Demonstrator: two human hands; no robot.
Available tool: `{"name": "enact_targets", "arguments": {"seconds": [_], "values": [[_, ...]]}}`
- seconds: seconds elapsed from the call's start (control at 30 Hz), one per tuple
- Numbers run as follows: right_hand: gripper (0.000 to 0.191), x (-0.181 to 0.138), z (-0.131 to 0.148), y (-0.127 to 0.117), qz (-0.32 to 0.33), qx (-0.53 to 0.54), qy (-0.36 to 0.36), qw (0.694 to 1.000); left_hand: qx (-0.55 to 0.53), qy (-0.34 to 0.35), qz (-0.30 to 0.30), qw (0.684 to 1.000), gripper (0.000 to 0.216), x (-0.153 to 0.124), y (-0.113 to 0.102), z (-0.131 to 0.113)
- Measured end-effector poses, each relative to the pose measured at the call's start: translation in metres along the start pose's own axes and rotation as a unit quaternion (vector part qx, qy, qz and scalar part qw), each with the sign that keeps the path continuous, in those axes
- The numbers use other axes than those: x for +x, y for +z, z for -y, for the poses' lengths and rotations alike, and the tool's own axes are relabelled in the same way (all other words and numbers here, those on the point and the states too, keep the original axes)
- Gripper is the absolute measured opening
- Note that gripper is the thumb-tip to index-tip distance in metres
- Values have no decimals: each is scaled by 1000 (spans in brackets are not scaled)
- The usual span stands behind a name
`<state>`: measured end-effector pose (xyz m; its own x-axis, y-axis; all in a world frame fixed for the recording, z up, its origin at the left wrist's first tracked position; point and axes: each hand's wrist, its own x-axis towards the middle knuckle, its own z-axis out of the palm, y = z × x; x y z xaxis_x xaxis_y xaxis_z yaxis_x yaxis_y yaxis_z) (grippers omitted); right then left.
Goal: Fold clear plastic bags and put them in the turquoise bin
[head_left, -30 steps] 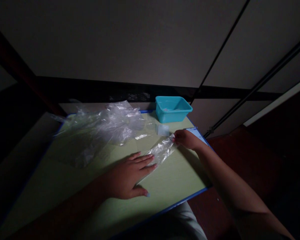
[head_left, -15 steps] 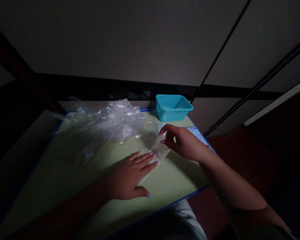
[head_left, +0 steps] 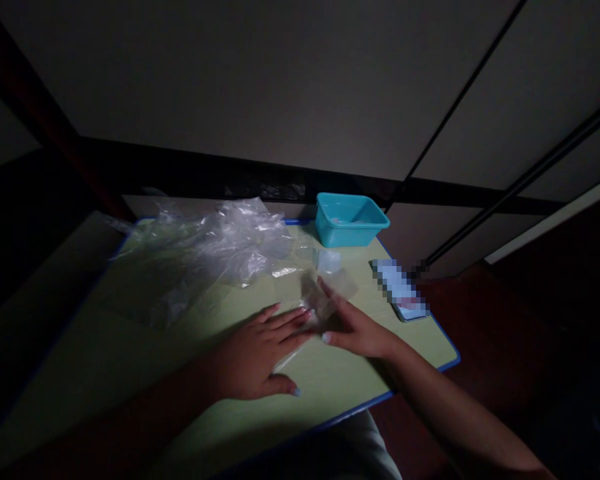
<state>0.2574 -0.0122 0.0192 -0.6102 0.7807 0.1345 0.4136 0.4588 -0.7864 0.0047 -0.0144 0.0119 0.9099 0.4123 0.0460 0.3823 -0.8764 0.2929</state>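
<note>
My left hand (head_left: 265,350) lies flat on the table, fingers spread, its fingertips over the near end of a small clear plastic bag (head_left: 347,287). Close by on the right, my right hand (head_left: 360,327) reaches onto the same bag with its fingers stretched out and its thumb apart from them. The right fingertips touch the plastic; whether they lie on top of it or partly under it I cannot tell. A crumpled heap of clear plastic (head_left: 240,240) spreads beyond the left hand.
A turquoise plastic tub (head_left: 353,233) with something pale inside stands at the far right of the pale green table (head_left: 155,393), which has a blue edge. A phone (head_left: 400,290) lies by the right edge. Pale panels (head_left: 260,87) rise behind the table.
My right hand has come down and toward me from a pinch above the bag, its fingers now stretched out. The phone shows more fully. My left hand stays in place.
</note>
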Motion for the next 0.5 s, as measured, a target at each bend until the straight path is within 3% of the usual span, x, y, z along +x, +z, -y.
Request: {"name": "enact_targets", "arguments": {"seconds": [0.23, 0.4, 0.5], "values": [[66, 10, -4, 29, -95, -139, 32, 985, -9, -2, -8, 1000, 79, 0, 4, 1], [70, 13, -9, 35, -47, -213, -64, 974, 1, -11, -4, 1000, 76, 0, 4, 0], [72, 13, -9, 35, -28, -235, -71, 969, 27, -12, -16, 999, 70, 1, 3, -2]]}}
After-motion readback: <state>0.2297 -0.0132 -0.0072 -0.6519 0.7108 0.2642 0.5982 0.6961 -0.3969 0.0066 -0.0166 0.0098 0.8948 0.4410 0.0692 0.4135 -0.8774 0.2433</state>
